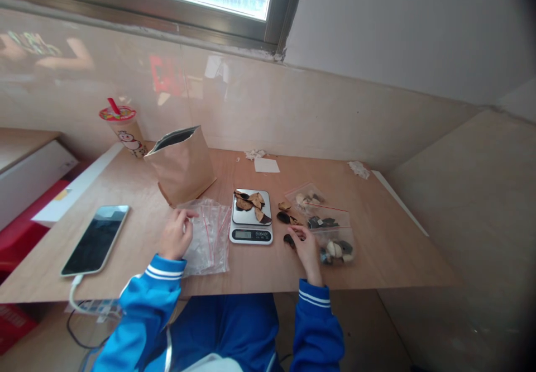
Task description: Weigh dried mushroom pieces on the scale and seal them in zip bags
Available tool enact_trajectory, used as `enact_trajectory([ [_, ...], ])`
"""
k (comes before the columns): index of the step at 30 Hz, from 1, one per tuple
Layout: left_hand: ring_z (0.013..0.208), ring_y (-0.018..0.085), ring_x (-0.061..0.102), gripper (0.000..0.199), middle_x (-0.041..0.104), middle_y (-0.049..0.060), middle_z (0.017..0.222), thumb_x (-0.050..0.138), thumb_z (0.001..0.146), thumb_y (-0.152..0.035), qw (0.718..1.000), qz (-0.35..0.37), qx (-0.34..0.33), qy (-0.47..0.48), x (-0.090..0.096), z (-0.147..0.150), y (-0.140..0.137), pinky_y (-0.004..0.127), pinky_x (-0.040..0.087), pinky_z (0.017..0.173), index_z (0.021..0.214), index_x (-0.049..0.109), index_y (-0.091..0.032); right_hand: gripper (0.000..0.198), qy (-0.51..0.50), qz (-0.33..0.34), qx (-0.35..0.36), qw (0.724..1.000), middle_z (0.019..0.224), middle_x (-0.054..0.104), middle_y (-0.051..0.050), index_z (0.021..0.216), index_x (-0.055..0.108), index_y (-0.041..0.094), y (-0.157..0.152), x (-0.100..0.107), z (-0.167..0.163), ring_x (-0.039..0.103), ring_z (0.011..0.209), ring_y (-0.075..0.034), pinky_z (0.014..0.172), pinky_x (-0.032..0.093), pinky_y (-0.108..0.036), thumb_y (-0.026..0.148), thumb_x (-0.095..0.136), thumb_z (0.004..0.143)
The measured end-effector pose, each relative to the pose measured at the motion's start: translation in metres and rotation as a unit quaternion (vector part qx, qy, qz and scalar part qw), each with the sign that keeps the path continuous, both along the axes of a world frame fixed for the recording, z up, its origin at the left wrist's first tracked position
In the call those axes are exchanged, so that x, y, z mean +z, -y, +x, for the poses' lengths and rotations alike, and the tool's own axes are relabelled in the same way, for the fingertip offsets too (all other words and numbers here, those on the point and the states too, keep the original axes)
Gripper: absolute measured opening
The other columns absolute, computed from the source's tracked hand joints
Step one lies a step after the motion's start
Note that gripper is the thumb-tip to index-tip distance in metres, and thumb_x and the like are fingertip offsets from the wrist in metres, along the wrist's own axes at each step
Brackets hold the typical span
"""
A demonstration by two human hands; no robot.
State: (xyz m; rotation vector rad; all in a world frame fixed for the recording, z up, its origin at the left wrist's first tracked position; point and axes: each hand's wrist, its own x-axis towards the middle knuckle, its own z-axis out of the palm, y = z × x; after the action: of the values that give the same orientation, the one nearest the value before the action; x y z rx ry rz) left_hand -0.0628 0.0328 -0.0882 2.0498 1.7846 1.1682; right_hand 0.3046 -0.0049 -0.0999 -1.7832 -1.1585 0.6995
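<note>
A small digital scale [251, 235] carries several curled, dried brown husk pieces [251, 201] on its metal plate. To its right, more husk pieces [283, 215] lie loose on the table. My right hand [305, 248] is there, thumb and fingers closed on a dark husk piece [288, 241] at table level. My left hand [176, 235] rests at the edge of a pile of clear zip bags [209, 238], its index finger stretched out over them and the others loosely bent; nothing shows in it. Filled zip bags [335, 243] with pale and dark pieces lie beside my right hand.
An open kraft paper bag [184, 165] stands behind the zip bags. A phone [96, 241] with a charging cable lies at the left, and a drink cup [125, 132] with a red straw stands at the back left. White paper [267, 165] and crumpled tissue [359, 170] lie near the wall.
</note>
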Motion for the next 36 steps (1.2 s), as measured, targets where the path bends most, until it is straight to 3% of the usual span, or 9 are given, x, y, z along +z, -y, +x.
enact_trajectory([
  [4,0.082,0.022,0.061,0.022,0.060,0.008,0.091,0.046,0.084,-0.032,0.997,-0.068,-0.021,-0.035,-0.028,0.000,0.014,0.040,0.050,0.079,0.092,0.061,-0.019,0.045,-0.004,-0.005,0.010,1.000,0.084,0.072,-0.011,0.090,0.067,0.018,0.005,-0.008,0.004,0.067,0.080,-0.027,0.071,0.053,-0.039,0.058,0.065,0.070],
  [9,0.084,0.023,0.059,0.027,0.059,0.008,0.088,0.048,0.085,-0.043,0.996,-0.069,-0.017,-0.045,-0.048,-0.001,0.019,0.039,0.049,0.080,0.087,0.059,-0.019,0.036,0.022,-0.005,0.022,1.000,0.082,0.071,-0.009,0.091,0.068,0.017,0.014,-0.002,0.001,0.065,0.076,-0.024,0.071,0.052,-0.039,0.044,0.066,0.067],
  [14,0.084,0.024,0.058,0.028,0.060,0.008,0.086,0.043,0.089,-0.043,0.995,-0.081,-0.017,-0.063,-0.047,0.001,0.017,0.040,0.047,0.080,0.085,0.059,-0.020,0.026,0.020,0.040,0.119,0.992,0.097,0.071,-0.008,0.098,0.068,0.019,0.006,0.034,-0.042,0.065,0.092,-0.023,0.082,0.050,-0.037,0.033,0.059,0.077],
  [17,0.080,0.023,0.057,0.030,0.061,0.007,0.083,0.041,0.090,-0.045,0.994,-0.086,-0.015,-0.065,-0.043,0.002,0.018,0.039,0.046,0.078,0.084,0.059,-0.021,0.024,0.006,0.070,0.177,0.982,0.096,0.072,-0.007,0.098,0.068,0.019,-0.014,0.050,-0.077,0.066,0.090,-0.020,0.081,0.050,-0.034,0.030,0.058,0.080],
  [22,0.082,0.023,0.057,0.034,0.060,0.006,0.082,0.046,0.087,-0.052,0.993,-0.092,-0.016,-0.073,-0.038,0.005,0.021,0.039,0.045,0.080,0.080,0.059,-0.021,0.025,0.062,0.092,0.173,0.979,0.095,0.071,-0.005,0.103,0.066,0.020,-0.041,0.056,-0.104,0.066,0.090,-0.020,0.082,0.050,-0.034,0.026,0.055,0.082],
  [28,0.086,0.025,0.056,0.036,0.058,0.005,0.085,0.050,0.084,-0.056,0.984,-0.125,-0.027,-0.123,-0.034,0.007,0.022,0.040,0.043,0.081,0.076,0.058,-0.022,0.027,0.105,0.146,0.070,0.981,0.103,0.066,-0.011,0.100,0.064,0.018,-0.019,0.029,-0.062,0.061,0.096,-0.021,0.086,0.049,-0.036,0.031,0.041,0.092],
  [32,0.086,0.025,0.054,0.033,0.055,0.006,0.086,0.047,0.087,-0.051,0.974,-0.143,-0.018,-0.177,-0.029,0.011,0.023,0.040,0.041,0.081,0.076,0.058,-0.022,0.026,0.193,0.137,-0.042,0.971,0.101,0.060,-0.013,0.100,0.062,0.017,0.002,-0.007,-0.024,0.056,0.100,-0.025,0.092,0.046,-0.042,0.028,0.040,0.090],
  [36,0.086,0.025,0.053,0.032,0.055,0.006,0.089,0.044,0.090,-0.047,0.967,-0.153,-0.016,-0.203,-0.029,0.012,0.023,0.040,0.041,0.081,0.078,0.059,-0.022,0.028,0.280,0.118,-0.086,0.949,0.108,0.055,-0.016,0.104,0.061,0.015,0.011,-0.033,-0.011,0.051,0.106,-0.029,0.094,0.042,-0.047,0.024,0.041,0.088],
])
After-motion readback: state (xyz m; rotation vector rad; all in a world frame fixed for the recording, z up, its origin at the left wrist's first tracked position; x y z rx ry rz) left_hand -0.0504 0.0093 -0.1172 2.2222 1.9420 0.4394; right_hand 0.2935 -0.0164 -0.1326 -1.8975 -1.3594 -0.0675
